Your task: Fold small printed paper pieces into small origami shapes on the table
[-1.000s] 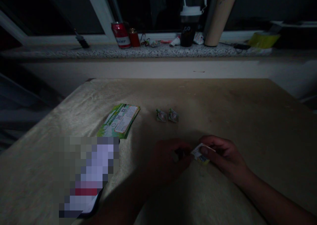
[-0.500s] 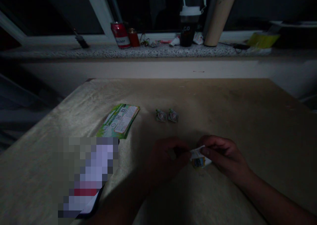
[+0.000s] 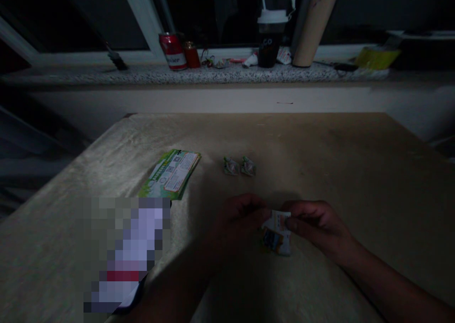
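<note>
A small white printed paper [image 3: 280, 221] with an orange-and-blue picture on it is held above the table, its kind hard to tell in the dim light. My left hand [image 3: 241, 221] pinches its upper left corner. Thumb and fingers of my right hand [image 3: 318, 221] grip its right edge. Beyond the hands, two small crumpled bundles [image 3: 231, 165] in green and whitish wrapping lie side by side on the table. A stack of green printed sheets [image 3: 170, 174] rests to the left, with white text panels facing up.
A blurred-out phone [image 3: 131, 247] lies on the table [image 3: 337, 148] at front left. On the speckled windowsill [image 3: 220, 76] stand a red can [image 3: 173, 51], an orange jar [image 3: 192, 54], a lidded cup [image 3: 271, 39] and a cardboard tube [image 3: 314, 24]. A yellow object [image 3: 377, 58] sits farther right.
The paper has opened out between my fingers, showing more of its printed face and its lower part. My left hand has shifted slightly left. The bundles and sheets stay put.
</note>
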Demonstrator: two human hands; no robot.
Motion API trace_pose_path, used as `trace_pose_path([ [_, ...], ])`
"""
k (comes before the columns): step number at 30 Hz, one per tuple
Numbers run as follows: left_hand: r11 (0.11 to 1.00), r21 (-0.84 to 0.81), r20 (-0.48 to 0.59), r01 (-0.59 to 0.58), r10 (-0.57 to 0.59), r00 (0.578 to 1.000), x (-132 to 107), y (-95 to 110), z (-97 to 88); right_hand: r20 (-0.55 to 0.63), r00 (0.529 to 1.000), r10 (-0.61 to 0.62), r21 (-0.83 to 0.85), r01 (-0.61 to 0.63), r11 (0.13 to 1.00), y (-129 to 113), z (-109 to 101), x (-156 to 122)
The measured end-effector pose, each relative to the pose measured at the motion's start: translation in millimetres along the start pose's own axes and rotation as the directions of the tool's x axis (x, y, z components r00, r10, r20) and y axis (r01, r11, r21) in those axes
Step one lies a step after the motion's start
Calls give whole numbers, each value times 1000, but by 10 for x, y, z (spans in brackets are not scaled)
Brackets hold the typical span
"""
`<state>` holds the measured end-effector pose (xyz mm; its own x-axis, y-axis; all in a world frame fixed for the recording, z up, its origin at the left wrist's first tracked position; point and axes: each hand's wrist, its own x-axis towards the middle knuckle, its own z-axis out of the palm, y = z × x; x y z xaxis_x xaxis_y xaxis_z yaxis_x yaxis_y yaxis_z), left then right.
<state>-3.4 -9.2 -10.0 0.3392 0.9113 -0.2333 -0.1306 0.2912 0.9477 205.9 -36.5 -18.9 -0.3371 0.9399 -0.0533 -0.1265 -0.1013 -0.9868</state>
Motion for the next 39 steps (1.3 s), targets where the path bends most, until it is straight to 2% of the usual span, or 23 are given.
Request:
trace_pose_path([
  [4, 986, -132, 3, 103, -104, 995, 25, -11, 39, 14, 999, -49, -4, 49, 999, 8, 4, -11],
  [8, 957, -239, -15, 164, -172, 985, 23, -17, 46, -2, 995, -99, -123, 98, 988, 11, 25, -16],
  [13, 940, -277, -8, 198, -208, 978, 15, -18, 58, 12, 976, -218, -240, 215, 947, -24, 67, -35],
  [17, 932, -298, -2, 207, -217, 976, 36, -11, 42, -31, 970, -241, -259, 225, 939, -44, 78, -25],
  [21, 940, -303, -8, 157, -167, 986, 52, -2, -6, -103, 978, -181, -209, 156, 965, -32, 73, 3],
  [25, 938, -330, 104, 105, -75, 992, 35, -2, -23, -141, 980, -140, -169, 115, 979, -10, 75, 10],
  [28, 943, -326, 123, 70, -31, 992, 18, -2, -26, -146, 981, -129, -145, 107, 984, -6, 81, 9],
  [35, 981, -178, 172, 80, -49, 984, 28, -10, -59, -153, 986, -66, -47, 59, 997, -1, 70, 20],
  [37, 985, -168, 180, 38, -7, 984, 27, -33, -59, -152, 987, -42, -5, 42, 999, 9, 66, 27],
  [39, 993, -96, 183, -69, 86, 979, 19, -53, -57, -136, 991, -12, 34, 17, 999, 20, 66, 36],
])
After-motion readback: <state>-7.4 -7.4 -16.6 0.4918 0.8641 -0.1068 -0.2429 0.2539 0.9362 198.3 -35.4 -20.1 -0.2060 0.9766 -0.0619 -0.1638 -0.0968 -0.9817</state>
